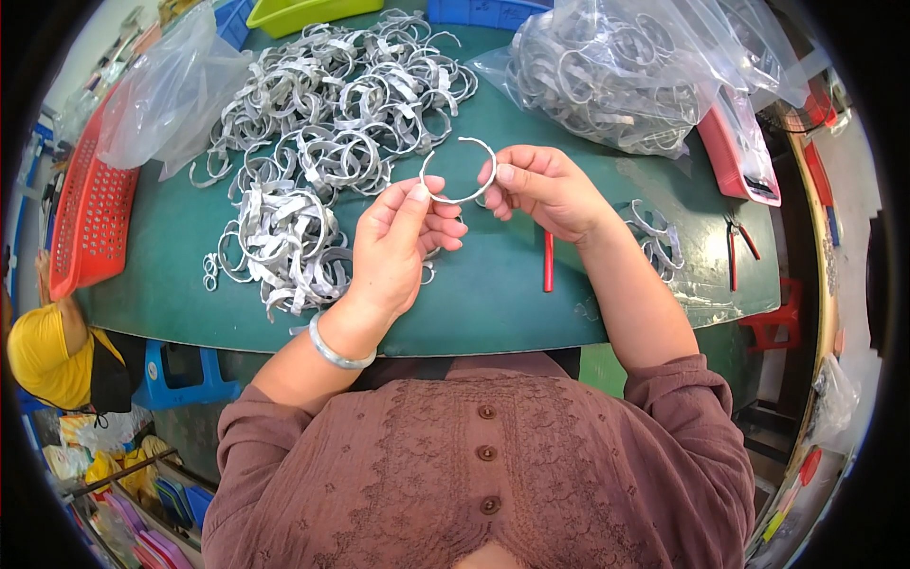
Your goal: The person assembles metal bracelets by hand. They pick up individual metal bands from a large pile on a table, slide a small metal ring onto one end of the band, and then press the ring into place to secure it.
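grasping open silvery bangle [459, 201] in finger grip of left hand [400, 232] and right hand [548, 192], at opposite sides, holding it above green table [493, 313], near heap of similar bangles [355, 133]. apparently inspecting or shaping curve; likely calling next for steady, even pressure.

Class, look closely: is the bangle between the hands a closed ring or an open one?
Open: the bangle shows a gap between its two ends at the top.
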Available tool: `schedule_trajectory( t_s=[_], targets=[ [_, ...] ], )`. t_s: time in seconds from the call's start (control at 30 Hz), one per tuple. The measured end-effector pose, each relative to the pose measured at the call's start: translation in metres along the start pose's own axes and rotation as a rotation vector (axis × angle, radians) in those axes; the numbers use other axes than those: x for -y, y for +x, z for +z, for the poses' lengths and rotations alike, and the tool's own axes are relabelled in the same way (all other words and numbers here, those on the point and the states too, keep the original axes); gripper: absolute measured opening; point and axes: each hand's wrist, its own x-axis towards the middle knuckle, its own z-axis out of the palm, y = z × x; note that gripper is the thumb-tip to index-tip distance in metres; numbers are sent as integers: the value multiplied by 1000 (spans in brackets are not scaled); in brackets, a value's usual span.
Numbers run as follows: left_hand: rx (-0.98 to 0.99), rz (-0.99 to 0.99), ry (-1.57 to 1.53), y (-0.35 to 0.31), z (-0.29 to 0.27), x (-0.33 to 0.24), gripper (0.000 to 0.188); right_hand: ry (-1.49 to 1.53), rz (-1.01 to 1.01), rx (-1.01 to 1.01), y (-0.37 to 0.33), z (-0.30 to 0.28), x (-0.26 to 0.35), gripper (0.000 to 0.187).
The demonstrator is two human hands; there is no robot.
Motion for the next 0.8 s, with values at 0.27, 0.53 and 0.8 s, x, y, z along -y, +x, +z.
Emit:
schedule_trajectory(
  t_s=[0.27,0.53,0.8],
  targets=[
    [3,124,79,-2,0,3,23,9,0,-25,0,2,0,20],
    [44,254,221,-6,2,3,20,-3,-19,-17,1,0,-2,22],
    [50,260,220,-6,2,3,20,-21,-21,-18,1,0,-3,22]
  ],
)
